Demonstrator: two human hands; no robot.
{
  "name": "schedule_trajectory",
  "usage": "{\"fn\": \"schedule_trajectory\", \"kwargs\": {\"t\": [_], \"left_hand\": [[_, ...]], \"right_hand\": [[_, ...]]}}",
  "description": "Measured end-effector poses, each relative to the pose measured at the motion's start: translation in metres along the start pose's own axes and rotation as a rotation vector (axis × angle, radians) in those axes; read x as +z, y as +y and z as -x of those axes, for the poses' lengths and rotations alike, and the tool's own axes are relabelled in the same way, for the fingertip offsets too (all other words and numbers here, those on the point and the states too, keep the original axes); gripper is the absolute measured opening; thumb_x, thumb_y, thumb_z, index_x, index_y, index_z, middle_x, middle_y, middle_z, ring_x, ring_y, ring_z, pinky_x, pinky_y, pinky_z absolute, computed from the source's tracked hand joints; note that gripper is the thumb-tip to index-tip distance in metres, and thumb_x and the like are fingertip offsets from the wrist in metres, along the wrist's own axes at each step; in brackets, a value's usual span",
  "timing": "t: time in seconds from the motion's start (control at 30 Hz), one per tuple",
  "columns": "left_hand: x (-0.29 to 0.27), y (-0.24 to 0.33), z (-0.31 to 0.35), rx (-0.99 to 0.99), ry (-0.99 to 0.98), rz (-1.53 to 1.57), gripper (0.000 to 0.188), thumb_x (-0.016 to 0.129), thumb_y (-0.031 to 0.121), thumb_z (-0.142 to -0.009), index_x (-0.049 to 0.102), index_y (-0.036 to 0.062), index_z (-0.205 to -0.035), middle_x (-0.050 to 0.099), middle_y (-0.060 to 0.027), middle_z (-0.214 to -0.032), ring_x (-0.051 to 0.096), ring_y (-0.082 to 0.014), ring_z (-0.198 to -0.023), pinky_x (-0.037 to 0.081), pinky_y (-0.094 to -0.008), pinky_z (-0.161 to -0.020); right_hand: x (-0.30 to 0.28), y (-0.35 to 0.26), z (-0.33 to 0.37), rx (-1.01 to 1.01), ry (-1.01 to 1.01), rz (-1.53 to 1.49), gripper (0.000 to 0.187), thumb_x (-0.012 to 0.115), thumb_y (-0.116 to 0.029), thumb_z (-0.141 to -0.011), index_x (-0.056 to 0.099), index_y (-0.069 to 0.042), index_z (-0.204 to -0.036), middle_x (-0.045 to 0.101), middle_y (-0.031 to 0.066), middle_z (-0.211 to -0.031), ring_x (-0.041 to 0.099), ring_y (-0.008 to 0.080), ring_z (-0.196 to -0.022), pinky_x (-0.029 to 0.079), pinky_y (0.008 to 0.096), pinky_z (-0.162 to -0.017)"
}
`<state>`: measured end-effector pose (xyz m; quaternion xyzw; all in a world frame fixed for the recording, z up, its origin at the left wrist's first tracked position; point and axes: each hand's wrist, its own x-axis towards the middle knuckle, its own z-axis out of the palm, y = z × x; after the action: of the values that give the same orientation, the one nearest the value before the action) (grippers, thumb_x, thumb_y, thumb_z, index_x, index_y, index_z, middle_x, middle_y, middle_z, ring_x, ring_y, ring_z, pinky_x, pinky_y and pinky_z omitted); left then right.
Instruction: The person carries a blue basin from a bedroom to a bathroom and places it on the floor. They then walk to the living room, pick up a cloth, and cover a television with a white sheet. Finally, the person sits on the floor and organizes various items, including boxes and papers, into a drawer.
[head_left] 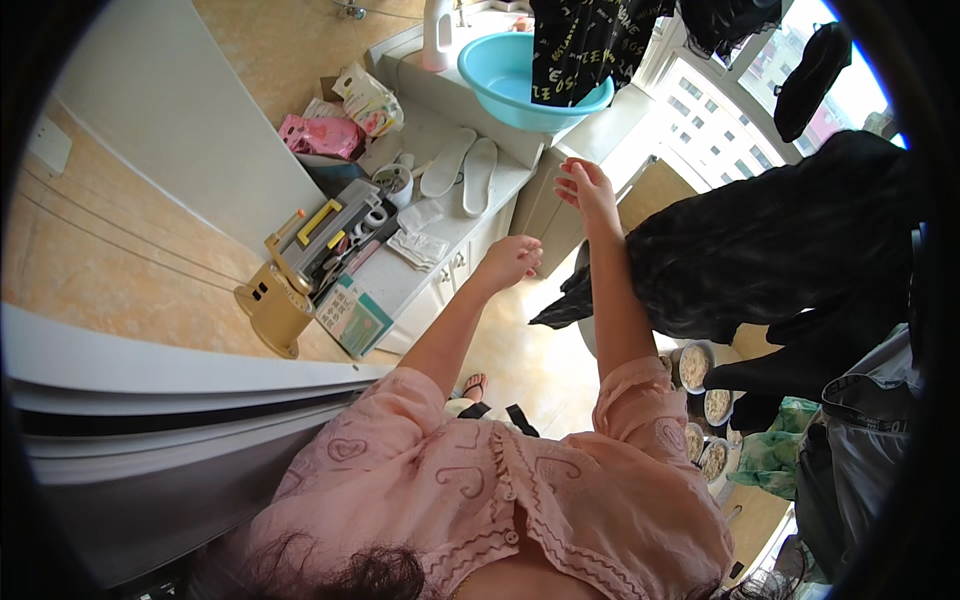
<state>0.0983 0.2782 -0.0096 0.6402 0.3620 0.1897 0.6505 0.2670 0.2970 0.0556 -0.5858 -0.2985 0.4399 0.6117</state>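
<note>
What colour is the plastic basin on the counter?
Light blue basin, seen best in the head view.

Pink plastic package [322, 135] on far left of counter, against the wall. Just right of it, white printed bag [368, 98], crumpled, yellow-green marks. Nearer, flat teal-and-white booklet-like pack [352, 315] at counter's near end beside a gold appliance [275, 300]. White bottle [437, 35] far, by a blue basin [505, 75].

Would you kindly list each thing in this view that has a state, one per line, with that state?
left hand: loosely curled, empty, over the counter edge.
right hand: fingers spread, empty, raised beside the black garment.
black garment: hanging, draped.
blue basin: upright on the counter, a dark patterned cloth hanging over its rim.
white insoles: lying flat, side by side.
round bowls: on the floor, filled.
</note>
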Motion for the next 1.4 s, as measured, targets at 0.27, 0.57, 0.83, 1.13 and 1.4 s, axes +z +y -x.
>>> {"fn": "schedule_trajectory", "kwargs": {"t": [0.27,0.57,0.83,1.13,1.4], "left_hand": [[-0.054,0.033,-0.028,0.060,0.275,0.370,0.026,0.046,0.019,-0.088,0.053,0.0004,-0.105,0.061,-0.0097,-0.089,0.060,-0.0143,-0.074,0.048,-0.0235,-0.064],[-0.069,0.011,-0.036,-0.010,0.352,0.432,0.023,0.044,0.018,-0.089,0.053,0.0019,-0.103,0.062,-0.0085,-0.086,0.060,-0.0133,-0.070,0.047,-0.0225,-0.060],[-0.050,0.023,-0.043,0.007,0.296,0.439,0.025,0.043,0.020,-0.089,0.052,0.0014,-0.104,0.061,-0.0109,-0.089,0.061,-0.0155,-0.073,0.048,-0.0247,-0.064],[-0.035,0.005,0.010,0.032,0.554,0.829,0.042,0.038,0.040,-0.089,0.050,0.0002,-0.097,0.059,-0.0121,-0.081,0.060,-0.0197,-0.073,0.050,-0.0292,-0.063],[0.018,-0.040,0.100,-0.339,0.588,0.717,0.034,0.060,0.030,-0.077,0.051,0.0050,-0.098,0.056,-0.0070,-0.083,0.058,-0.0173,-0.070,0.051,-0.0298,-0.056]], "right_hand": [[0.024,0.023,-0.122,0.182,0.119,-0.238,0.034,0.044,-0.017,-0.088,0.035,0.001,-0.116,0.049,0.0108,-0.100,0.055,0.0238,-0.081,0.051,0.0364,-0.072],[0.019,0.023,-0.172,0.314,0.080,-0.658,0.022,0.047,-0.014,-0.087,0.038,0.001,-0.100,0.047,0.0135,-0.092,0.056,0.0289,-0.087,0.052,0.0340,-0.068],[-0.010,-0.010,-0.141,0.044,0.248,-0.586,0.018,0.056,-0.017,-0.083,0.045,-0.007,-0.093,0.043,0.0026,-0.071,0.043,0.0118,-0.058,0.041,0.0245,-0.049],[-0.089,0.009,0.027,-0.023,0.127,-0.534,0.007,0.052,-0.010,-0.081,0.045,-0.006,-0.082,0.041,-0.0005,-0.062,0.038,0.0072,-0.046,0.030,0.0202,-0.041],[-0.150,0.037,0.119,0.163,0.030,-0.198,0.021,0.052,-0.012,-0.079,0.051,-0.002,-0.098,0.053,0.0008,-0.071,0.047,0.0062,-0.052,0.036,0.0182,-0.043]]}}
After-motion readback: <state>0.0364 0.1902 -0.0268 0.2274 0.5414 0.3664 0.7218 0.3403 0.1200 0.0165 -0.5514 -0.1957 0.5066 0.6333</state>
